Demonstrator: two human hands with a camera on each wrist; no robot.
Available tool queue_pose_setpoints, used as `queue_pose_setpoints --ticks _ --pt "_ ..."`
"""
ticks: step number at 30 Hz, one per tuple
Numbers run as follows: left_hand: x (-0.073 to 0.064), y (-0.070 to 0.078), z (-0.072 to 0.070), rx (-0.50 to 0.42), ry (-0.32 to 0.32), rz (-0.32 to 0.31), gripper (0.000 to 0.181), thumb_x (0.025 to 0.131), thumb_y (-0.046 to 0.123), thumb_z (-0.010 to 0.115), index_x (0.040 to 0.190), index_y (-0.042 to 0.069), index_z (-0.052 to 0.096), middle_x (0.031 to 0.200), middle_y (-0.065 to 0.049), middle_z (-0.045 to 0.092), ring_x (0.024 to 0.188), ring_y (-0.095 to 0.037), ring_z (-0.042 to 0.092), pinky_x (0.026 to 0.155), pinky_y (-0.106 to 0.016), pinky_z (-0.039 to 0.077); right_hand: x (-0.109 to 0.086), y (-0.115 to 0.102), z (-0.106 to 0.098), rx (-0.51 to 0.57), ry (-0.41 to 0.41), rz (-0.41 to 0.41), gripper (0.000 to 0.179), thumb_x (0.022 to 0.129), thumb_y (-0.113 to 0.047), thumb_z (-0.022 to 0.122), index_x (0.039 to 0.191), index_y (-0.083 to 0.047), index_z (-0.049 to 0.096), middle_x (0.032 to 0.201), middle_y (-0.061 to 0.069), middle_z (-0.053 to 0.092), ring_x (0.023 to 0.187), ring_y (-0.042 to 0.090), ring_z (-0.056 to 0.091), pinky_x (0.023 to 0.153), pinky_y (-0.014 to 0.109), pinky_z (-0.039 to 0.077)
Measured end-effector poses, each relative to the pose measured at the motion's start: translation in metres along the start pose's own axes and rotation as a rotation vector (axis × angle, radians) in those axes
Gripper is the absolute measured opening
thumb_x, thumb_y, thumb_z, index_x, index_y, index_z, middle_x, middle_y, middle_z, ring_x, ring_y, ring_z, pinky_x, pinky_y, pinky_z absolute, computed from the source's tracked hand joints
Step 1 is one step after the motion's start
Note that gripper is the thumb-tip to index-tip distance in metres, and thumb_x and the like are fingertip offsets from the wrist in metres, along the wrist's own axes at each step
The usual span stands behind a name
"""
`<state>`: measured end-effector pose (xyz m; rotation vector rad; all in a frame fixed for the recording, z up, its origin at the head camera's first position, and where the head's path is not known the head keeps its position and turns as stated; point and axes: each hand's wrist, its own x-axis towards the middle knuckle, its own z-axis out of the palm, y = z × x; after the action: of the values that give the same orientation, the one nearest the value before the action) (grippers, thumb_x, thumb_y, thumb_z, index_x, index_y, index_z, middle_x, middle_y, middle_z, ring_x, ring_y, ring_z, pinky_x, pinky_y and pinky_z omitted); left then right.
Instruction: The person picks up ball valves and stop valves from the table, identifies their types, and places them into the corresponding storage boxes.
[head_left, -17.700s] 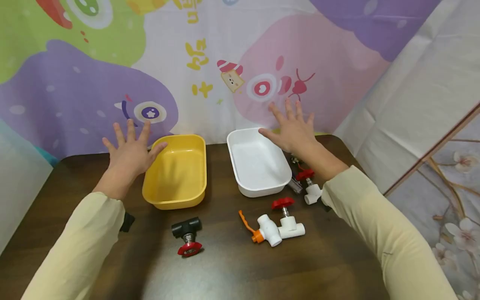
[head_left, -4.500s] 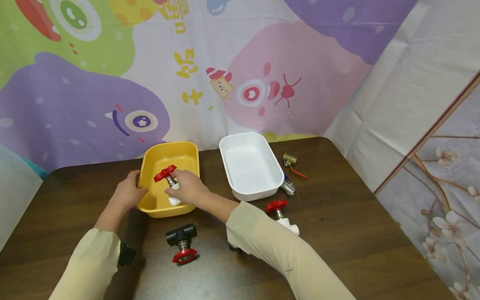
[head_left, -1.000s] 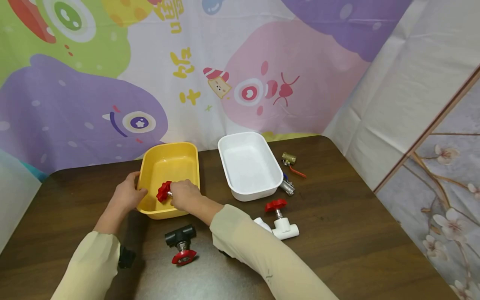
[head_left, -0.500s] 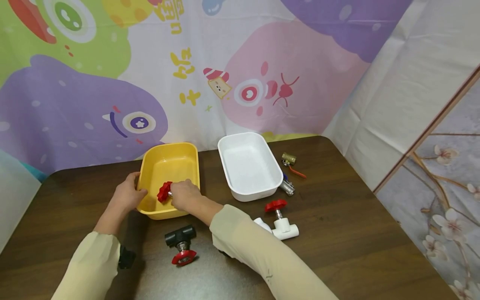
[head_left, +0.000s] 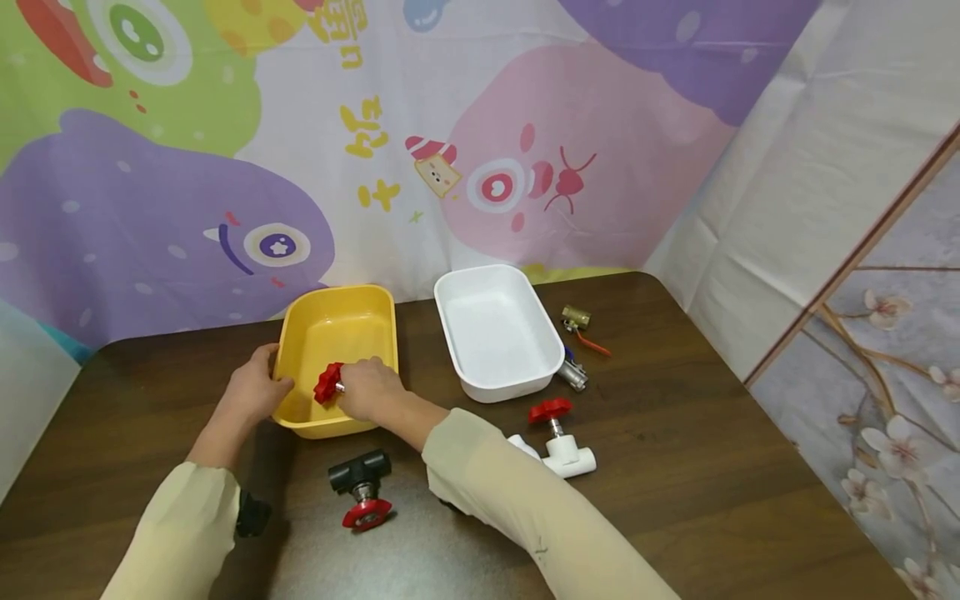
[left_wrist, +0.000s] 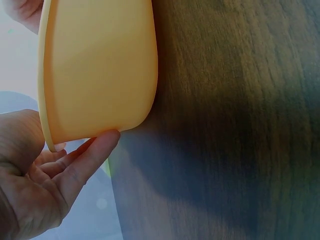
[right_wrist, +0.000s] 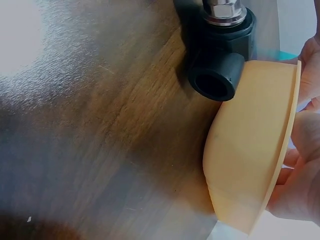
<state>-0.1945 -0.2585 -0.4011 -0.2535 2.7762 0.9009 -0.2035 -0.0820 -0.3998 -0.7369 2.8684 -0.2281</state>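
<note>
In the head view, my right hand (head_left: 369,390) reaches into the yellow tray (head_left: 341,291) and holds a valve by its body. The valve's red handwheel (head_left: 327,383) and a bit of metal stem show; my fingers hide its white body. At the tray's left side my left hand (head_left: 251,389) grips the wall. In the left wrist view, the left hand (left_wrist: 45,175) has its fingers against the outer wall, near the rim. Close in front of the tray lies a black valve (head_left: 362,475) with a red handwheel.
A white tray (head_left: 498,325) stands right of the yellow one. Beside it lie a brass valve (head_left: 577,317) with an orange-red lever and a silver valve (head_left: 573,375). A white valve (head_left: 564,452) with a red wheel lies near my right sleeve, which partly covers another white fitting (head_left: 522,446).
Earliest, both hands were spread above the table; since then the left took hold of the yellow tray, and the right brought the valve into it and lowered it. The last second shows hardly any movement.
</note>
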Motion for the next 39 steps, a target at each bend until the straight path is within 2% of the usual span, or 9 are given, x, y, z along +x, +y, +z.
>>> queue_pose_setpoints --ticks 6,15,22,29,35,39 --pt "0.000 0.001 0.000 0.013 0.007 0.009 0.067 0.091 0.013 0.049 0.143 -0.009 0.014 0.126 -0.037 0.041 0.100 -0.040 0.050 0.087 -0.050 0.050 -0.001 0.004 -0.003 -0.001 0.060 -0.031 0.022 0.090 -0.038 0.055 0.087 -0.018 0.064 0.079 -0.003 0.057 0.078 0.014 0.049 0.059 0.024 0.040" --pt "-0.002 0.002 -0.002 -0.012 -0.037 -0.034 0.070 0.093 0.014 0.049 0.145 -0.008 0.008 0.132 -0.037 0.035 0.102 -0.041 0.048 0.091 -0.051 0.048 -0.005 0.007 -0.015 0.032 0.096 -0.061 0.023 0.092 -0.039 0.050 0.080 -0.021 0.056 0.078 -0.006 0.051 0.080 0.013 0.046 0.067 0.026 0.040" --pt "-0.002 0.004 -0.002 -0.007 -0.032 -0.027 0.070 0.093 0.014 0.049 0.145 -0.008 0.008 0.133 -0.037 0.034 0.103 -0.041 0.048 0.093 -0.052 0.046 -0.011 0.009 -0.026 0.011 0.102 -0.066 0.026 0.093 -0.041 0.047 0.099 -0.022 0.063 0.095 -0.006 0.059 0.090 0.013 0.051 0.078 0.029 0.046" --pt "-0.001 0.003 -0.002 -0.006 -0.035 -0.033 0.071 0.093 0.015 0.049 0.145 -0.008 0.008 0.133 -0.037 0.035 0.104 -0.041 0.047 0.095 -0.053 0.045 -0.014 0.014 -0.031 0.001 0.091 -0.063 0.032 0.093 -0.044 0.048 0.112 -0.024 0.063 0.106 -0.006 0.060 0.099 0.013 0.052 0.083 0.029 0.046" --pt "-0.001 0.003 -0.001 -0.016 -0.032 -0.042 0.071 0.093 0.015 0.049 0.145 -0.007 0.007 0.132 -0.036 0.035 0.104 -0.041 0.048 0.094 -0.052 0.046 -0.015 0.018 -0.033 0.013 0.089 -0.050 0.035 0.091 -0.045 0.051 0.116 -0.024 0.062 0.110 -0.007 0.060 0.104 0.013 0.053 0.082 0.029 0.046" --pt "-0.001 0.003 -0.001 -0.018 -0.032 -0.032 0.070 0.092 0.014 0.049 0.145 -0.008 0.008 0.131 -0.036 0.036 0.104 -0.041 0.048 0.093 -0.052 0.047 -0.017 0.022 -0.037 0.028 0.100 -0.068 0.035 0.090 -0.045 0.053 0.116 -0.022 0.062 0.107 -0.005 0.061 0.097 0.012 0.055 0.077 0.027 0.047"
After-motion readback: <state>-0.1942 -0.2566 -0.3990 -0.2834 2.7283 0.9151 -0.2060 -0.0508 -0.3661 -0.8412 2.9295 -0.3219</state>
